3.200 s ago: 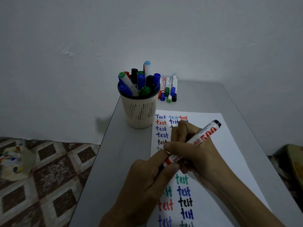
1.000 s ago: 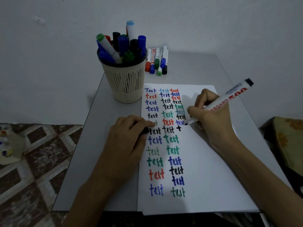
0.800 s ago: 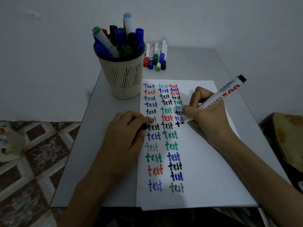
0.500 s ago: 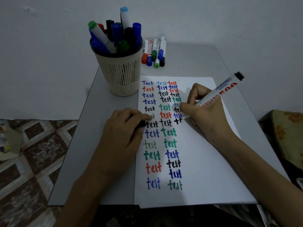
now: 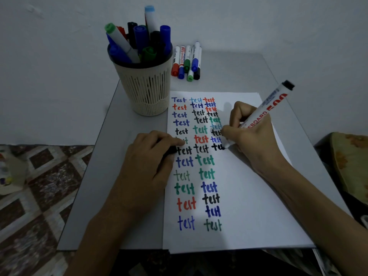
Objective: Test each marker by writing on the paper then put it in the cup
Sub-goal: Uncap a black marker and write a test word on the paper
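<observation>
My right hand [image 5: 253, 136] grips a white whiteboard marker [image 5: 266, 110] with a black end, its tip down on the white paper [image 5: 249, 196] where a black word is partly written in the third column. My left hand [image 5: 147, 164] rests on the paper's left edge, closed around a black marker cap [image 5: 171, 151]. The paper carries rows of "test" in blue, red, black and green. A beige slotted cup [image 5: 147, 88] stands at the table's back left, holding several capped markers.
Several capped markers [image 5: 187, 62] lie side by side behind the paper, right of the cup. The grey table [image 5: 119, 156] ends at a pale wall. Patterned floor tiles [image 5: 39, 186] lie to the left, a yellowish cushion [image 5: 350, 166] to the right.
The cap came off the marker into my left hand. My right hand set the tip to the paper and the black word has grown from a "t" to several letters.
</observation>
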`<state>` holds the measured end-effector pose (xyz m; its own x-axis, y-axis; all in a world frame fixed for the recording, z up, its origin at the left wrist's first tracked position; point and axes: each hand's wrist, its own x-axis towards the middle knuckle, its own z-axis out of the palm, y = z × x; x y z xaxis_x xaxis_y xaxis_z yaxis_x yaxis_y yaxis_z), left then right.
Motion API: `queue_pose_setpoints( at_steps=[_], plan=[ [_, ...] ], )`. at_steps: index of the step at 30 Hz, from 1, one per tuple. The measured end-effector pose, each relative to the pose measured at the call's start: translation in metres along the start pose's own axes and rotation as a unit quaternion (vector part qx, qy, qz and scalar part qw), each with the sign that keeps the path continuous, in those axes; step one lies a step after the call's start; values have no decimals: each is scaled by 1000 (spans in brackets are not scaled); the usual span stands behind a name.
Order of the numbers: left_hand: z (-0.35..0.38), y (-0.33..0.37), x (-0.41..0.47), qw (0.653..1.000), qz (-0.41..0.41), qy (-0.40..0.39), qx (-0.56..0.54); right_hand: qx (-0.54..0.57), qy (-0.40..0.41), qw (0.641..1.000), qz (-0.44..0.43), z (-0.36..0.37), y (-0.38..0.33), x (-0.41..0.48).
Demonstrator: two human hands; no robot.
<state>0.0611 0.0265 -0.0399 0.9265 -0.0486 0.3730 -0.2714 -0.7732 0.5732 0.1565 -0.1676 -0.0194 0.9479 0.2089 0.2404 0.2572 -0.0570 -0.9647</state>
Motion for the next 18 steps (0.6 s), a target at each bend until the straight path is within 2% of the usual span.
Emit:
queue_pose_setpoints(
  at_steps=[9,18],
  plan=[
    [0,0,0,1000,-3,-1,5,6,37,999,0,-1,-4,-1],
    [-1,1,1,1000,-18,-8,-2,-14,12,1000,16,-1,-4,0]
  ],
)
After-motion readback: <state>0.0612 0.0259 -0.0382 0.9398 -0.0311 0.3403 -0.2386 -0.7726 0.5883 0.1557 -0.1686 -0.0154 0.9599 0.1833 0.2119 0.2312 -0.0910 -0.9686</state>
